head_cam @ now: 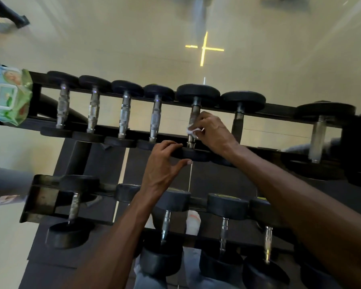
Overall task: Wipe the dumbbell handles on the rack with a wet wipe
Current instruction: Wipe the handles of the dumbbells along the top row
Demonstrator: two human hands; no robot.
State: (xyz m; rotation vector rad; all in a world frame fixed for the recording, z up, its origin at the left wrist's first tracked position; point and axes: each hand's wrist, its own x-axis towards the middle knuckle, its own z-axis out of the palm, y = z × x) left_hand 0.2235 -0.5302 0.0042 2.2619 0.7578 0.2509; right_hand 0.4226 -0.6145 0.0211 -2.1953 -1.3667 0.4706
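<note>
A person is working along a two-tier dumbbell rack (279, 109), wiping chrome handles one at a time. On the upper tier, the right hand (212, 130) is pinching a crumpled white wet wipe (191, 130) against the handle (194, 122) of the fifth dumbbell (198, 93) from the rack's left end, the fingers curling around wipe and bar together. The left hand (162, 165) is bracing the same dumbbell at the rack's near rail, its fingers lying over the near weight head (194, 155) and the thumb reaching under it, a loose steadying grip rather than a full clasp. A green-and-blue pack of wipes (9, 94) is resting at the upper tier's left end. Whether the four smaller dumbbells (125, 111) to the left are already cleaned cannot be told from their look, though the work seems to be running left to right. The larger dumbbells (319, 134) toward the right end and the whole lower tier (167, 224) are apparently still waiting, so the job is looking well short of half done.
</note>
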